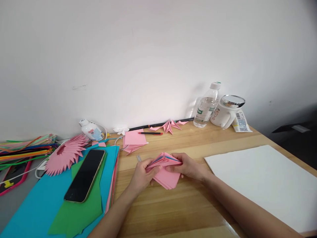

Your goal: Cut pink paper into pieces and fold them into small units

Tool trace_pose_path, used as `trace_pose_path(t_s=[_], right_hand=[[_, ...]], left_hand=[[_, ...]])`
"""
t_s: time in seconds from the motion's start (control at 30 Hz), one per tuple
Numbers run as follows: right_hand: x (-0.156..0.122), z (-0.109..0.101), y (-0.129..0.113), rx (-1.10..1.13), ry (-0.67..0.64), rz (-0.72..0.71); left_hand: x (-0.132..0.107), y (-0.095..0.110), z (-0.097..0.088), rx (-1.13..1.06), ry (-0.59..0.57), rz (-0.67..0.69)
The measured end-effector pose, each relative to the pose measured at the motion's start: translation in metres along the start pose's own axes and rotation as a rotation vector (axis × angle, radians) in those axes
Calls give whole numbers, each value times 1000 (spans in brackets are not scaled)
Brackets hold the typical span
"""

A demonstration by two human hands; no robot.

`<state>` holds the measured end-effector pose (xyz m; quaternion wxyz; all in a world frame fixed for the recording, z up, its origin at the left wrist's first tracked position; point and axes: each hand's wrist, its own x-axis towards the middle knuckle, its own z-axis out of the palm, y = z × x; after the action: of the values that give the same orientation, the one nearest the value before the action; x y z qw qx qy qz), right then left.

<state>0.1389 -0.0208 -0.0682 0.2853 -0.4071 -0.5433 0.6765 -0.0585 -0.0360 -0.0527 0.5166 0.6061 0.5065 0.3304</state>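
Note:
Both of my hands hold a stack of pink paper squares point(166, 177) just above the wooden table point(178, 208). My left hand point(141, 174) grips the stack's left edge, fingers curled over it. From the right, my right hand point(187, 166) pinches the top sheets, which fan upward. A thin blue edge shows among the pink sheets.
Blue and green paper sheets point(44, 211) lie at the left with a black phone point(85, 179) on them and a pink folded paper flower point(65, 153). Pink notes and a red pen point(150, 133) sit behind. A water bottle point(206, 105), white mug point(226, 110) and large white sheet point(267, 178) are at the right.

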Motion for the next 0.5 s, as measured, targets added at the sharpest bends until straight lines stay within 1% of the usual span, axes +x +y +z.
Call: trace_pose_path(t_s=[0.1, 0.2, 0.3, 0.37, 0.5], right_hand=[[-2, -1, -4, 48, -31, -25], [-6, -5, -10, 118, -96, -45], [-8, -6, -12, 142, -133, -45], [-8, -4, -10, 127, -138, -44], [-6, 1, -4, 45, -100, -59]], left_hand=[[1, 0, -3, 126, 24, 86], [0, 2, -5, 208, 7, 114], [-3, 4, -4, 166, -22, 114], [-5, 7, -3, 95, -70, 112], [-6, 8, 0, 49, -140, 106]])
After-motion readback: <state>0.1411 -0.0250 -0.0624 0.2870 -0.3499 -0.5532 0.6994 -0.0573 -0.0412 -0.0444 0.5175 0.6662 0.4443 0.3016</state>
